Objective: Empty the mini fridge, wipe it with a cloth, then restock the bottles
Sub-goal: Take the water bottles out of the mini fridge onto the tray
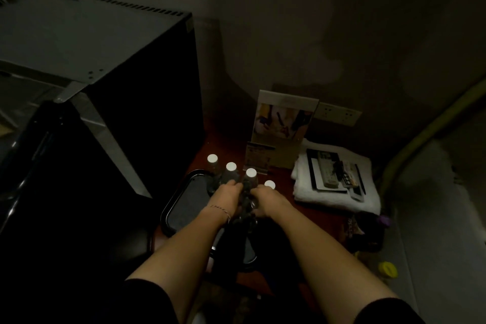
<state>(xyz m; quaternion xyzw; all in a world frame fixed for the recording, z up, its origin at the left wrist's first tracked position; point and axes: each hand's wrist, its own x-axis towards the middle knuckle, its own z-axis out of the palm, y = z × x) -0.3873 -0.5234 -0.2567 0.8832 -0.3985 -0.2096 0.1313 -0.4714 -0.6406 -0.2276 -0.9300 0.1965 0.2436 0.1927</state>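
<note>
both hands meet over a dark crumpled cloth (246,201): left hand (226,196) and right hand (267,201) curl round it, above the glossy black tray (184,202); four white-capped bottles (231,169) stand just beyond, boxy fridge (118,92) at left

head view | from above, facing forward and down | near the hands (244,200) | single view

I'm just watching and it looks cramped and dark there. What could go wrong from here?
Four white-capped bottles stand close together, and both hands, left and right, are among them; a nudge might topple one. The dim light makes misjudging a grasp likelier. A fallen bottle could roll toward the remote on the towel.
</note>
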